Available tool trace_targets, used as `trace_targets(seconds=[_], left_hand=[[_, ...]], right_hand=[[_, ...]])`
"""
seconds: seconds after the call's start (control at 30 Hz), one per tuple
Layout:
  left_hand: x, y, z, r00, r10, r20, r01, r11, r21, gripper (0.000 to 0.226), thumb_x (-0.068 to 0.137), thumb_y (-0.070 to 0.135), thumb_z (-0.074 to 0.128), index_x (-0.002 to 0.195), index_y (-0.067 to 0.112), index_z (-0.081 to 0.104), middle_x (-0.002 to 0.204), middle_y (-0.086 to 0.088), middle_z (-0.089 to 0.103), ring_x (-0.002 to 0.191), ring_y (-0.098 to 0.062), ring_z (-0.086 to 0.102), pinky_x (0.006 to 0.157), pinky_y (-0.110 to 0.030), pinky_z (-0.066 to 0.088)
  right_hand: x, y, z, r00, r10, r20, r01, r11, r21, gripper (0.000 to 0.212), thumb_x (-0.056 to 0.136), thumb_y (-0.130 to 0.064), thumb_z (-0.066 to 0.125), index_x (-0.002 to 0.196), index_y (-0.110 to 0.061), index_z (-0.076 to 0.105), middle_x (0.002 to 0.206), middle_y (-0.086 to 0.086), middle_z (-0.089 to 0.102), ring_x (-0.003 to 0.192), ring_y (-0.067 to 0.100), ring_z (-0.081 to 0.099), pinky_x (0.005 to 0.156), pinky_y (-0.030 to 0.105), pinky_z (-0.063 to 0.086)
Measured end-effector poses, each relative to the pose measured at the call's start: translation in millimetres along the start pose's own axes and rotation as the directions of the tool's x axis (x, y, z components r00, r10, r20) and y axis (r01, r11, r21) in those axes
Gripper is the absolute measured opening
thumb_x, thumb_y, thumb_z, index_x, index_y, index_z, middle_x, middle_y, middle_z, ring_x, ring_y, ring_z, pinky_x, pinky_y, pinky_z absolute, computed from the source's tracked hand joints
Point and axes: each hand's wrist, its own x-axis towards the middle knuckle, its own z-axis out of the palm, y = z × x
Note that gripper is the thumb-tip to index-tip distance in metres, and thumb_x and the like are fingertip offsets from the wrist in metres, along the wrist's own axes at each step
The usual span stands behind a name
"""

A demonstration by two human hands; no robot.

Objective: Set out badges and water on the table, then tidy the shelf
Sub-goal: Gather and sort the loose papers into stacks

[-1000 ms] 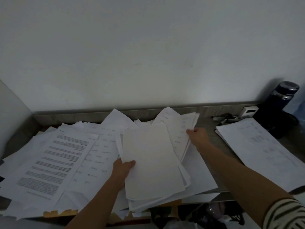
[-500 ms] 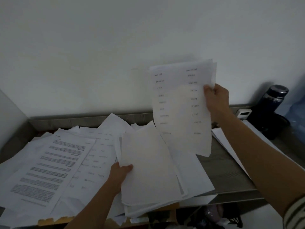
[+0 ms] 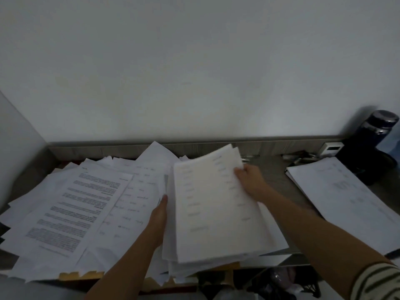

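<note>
"Sheaf of papers [image 3: 216, 202], where is it?"
"Over the stack [image 3: 277, 239] at mid-shelf [image 3: 270, 174], near the front edge. The right hand [image 3: 251, 182] pinches its far right corner."
"And the left hand [image 3: 159, 219]?"
"Against the stack's left edge, thumb straight, fingers hidden; whether it grips cannot be told. Printed sheets [image 3: 86, 202] spread to the left; a second pile [image 3: 346, 195] and a dark bottle [image 3: 376, 135] sit to the right."
</note>
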Motion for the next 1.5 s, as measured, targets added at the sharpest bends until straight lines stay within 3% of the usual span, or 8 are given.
trace_targets(seconds=[0.1,0.2,0.37,0.53,0.7,1.0,1.27,1.5], left_hand=[[3.1,0.6,-3.0,0.993,-0.061,0.101,0.065,0.997,-0.044,0.073,0.076,0.066,0.059,0.126,0.013,0.058,0.122,-0.015,0.063,0.105,-0.035,0.062,0.094,-0.050,0.050],[5.1,-6.5,-2.5,0.996,0.030,0.083,-0.035,0.998,0.058,0.027,0.083,0.021,0.073,0.107,0.012,0.066,0.106,-0.015,0.069,0.087,-0.030,0.067,0.073,-0.041,0.056],[3.2,-10.1,0.0,0.997,0.059,0.044,-0.061,0.997,0.054,0.035,0.087,0.001,0.066,0.121,0.003,0.060,0.096,-0.010,0.067,0.088,-0.033,0.064,0.078,-0.044,0.054],[9.2,-12.9,-0.7,0.997,0.070,0.042,-0.071,0.997,0.029,0.034,0.086,-0.001,0.065,0.119,0.005,0.059,0.105,-0.016,0.066,0.088,-0.032,0.063,0.078,-0.043,0.052],[4.1,-11.9,0.8,0.996,0.084,0.038,-0.085,0.996,0.026,0.036,0.088,-0.001,0.063,0.123,0.004,0.056,0.098,-0.011,0.063,0.081,-0.028,0.060,0.071,-0.037,0.049],[3.7,-12.8,-3.0,0.996,0.073,0.046,-0.074,0.997,0.005,0.037,0.087,-0.001,0.065,0.123,0.000,0.057,0.102,-0.015,0.065,0.084,-0.032,0.061,0.072,-0.039,0.052],[3.1,-12.5,0.4,0.997,0.058,0.043,-0.056,0.997,-0.044,0.036,0.086,-0.003,0.063,0.121,-0.002,0.057,0.098,-0.016,0.064,0.083,-0.033,0.061,0.074,-0.041,0.052],[5.7,-18.6,0.7,0.996,-0.006,0.091,0.035,0.945,-0.325,0.038,0.095,0.025,0.055,0.127,0.005,0.057,0.112,-0.021,0.064,0.102,-0.040,0.060,0.086,-0.051,0.051]], right_hand=[[-13.6,9.6,26.6,0.976,0.083,0.203,-0.071,0.995,-0.066,0.026,0.100,-0.022,0.048,0.116,-0.008,0.062,0.107,0.008,0.067,0.096,0.023,0.064,0.079,0.033,0.053],[-13.7,9.9,29.8,0.927,0.120,0.356,-0.114,0.993,-0.039,0.038,0.100,-0.030,0.050,0.133,-0.011,0.053,0.122,0.006,0.061,0.108,0.023,0.060,0.090,0.035,0.050],[11.6,30.7,-30.0,0.968,0.204,-0.145,-0.226,0.962,-0.151,0.054,0.092,-0.030,0.062,0.137,-0.005,0.046,0.135,0.016,0.055,0.115,0.030,0.055,0.097,0.046,0.047],[-3.1,39.4,-43.9,0.857,0.501,0.121,-0.511,0.857,0.065,0.065,0.081,-0.027,0.076,0.135,-0.004,0.049,0.107,0.014,0.063,0.083,0.025,0.062,0.059,0.032,0.052],[-23.9,34.7,-36.3,0.804,0.528,0.273,-0.536,0.843,-0.052,0.042,0.075,-0.025,0.083,0.106,-0.006,0.062,0.096,0.010,0.065,0.089,0.028,0.064,0.084,0.042,0.052],[-13.7,-39.1,-87.5,0.989,0.057,-0.139,-0.098,0.944,-0.315,0.037,0.084,-0.034,0.071,0.108,-0.005,0.068,0.099,0.012,0.068,0.090,0.031,0.066,0.082,0.043,0.056],[-32.9,-110.2,-135.8,0.908,-0.108,-0.406,0.185,0.970,0.156,0.018,0.088,-0.025,0.068,0.102,-0.014,0.063,0.090,0.003,0.064,0.080,0.021,0.063,0.065,0.025,0.050],[-42.3,-32.2,-57.8,0.890,0.398,-0.224,-0.231,0.815,0.531,0.044,0.087,-0.022,0.065,0.124,0.001,0.055,0.116,0.017,0.062,0.101,0.032,0.062,0.081,0.038,0.050]])
